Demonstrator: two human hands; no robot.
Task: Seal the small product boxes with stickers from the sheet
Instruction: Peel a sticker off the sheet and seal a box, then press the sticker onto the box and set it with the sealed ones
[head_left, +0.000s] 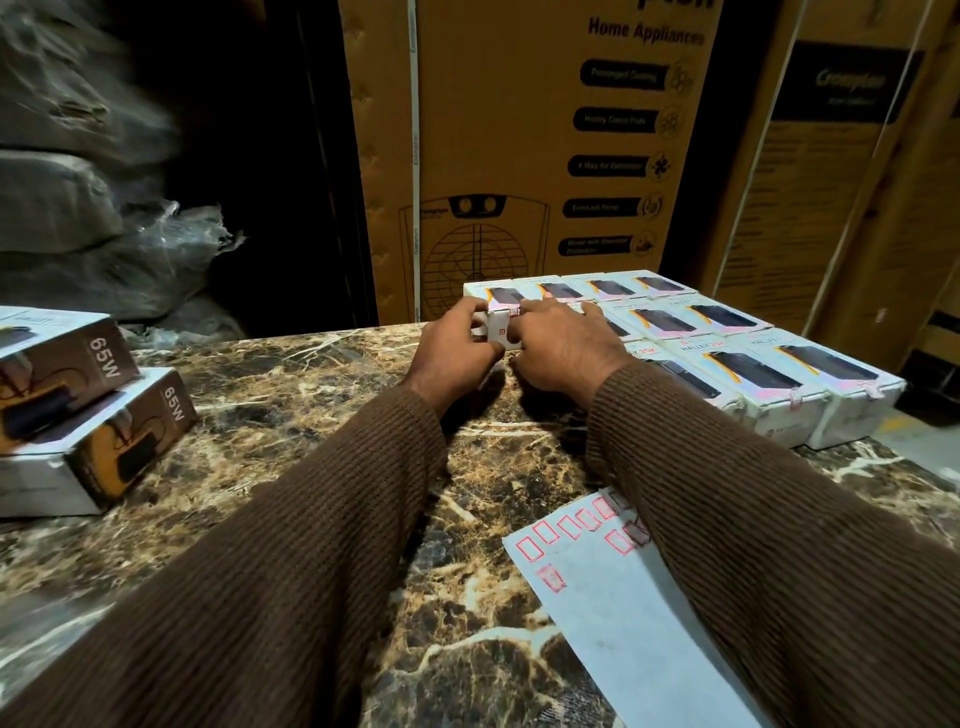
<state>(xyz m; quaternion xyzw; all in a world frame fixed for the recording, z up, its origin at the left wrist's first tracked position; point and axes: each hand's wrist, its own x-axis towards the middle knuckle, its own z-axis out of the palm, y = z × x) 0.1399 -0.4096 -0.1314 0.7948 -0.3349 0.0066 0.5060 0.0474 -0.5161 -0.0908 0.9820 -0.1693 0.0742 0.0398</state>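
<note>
Both hands meet over one small white product box (497, 332) at the far middle of the marble-patterned bench (291, 415). The left hand (453, 347) curls round the box's left side, thumb and fingers gripping it. The right hand (563, 345) lies over its right side with the fingers spread forward — whether they grip the box or merely press on it cannot be told. The box's end face, white with a small red logo, points toward the person, so its long axis runs near-to-far, in line with the neighbouring boxes; a pink sticker (511, 310) crosses its top edge.

Just to the right, touching the held box, lies a block of similar white boxes (737, 358) in rows, all flat with their long axes running the same way, the nearest row showing pink stickers on its near ends.

The sticker sheet (623, 597) lies flat at the near right, partly under the right sleeve (779, 519), with red-outlined stickers along its far edge.

At the left edge sit two stacked boxes marked 65W (93, 415). Large brown cartons (530, 156) stand behind the bench.
</note>
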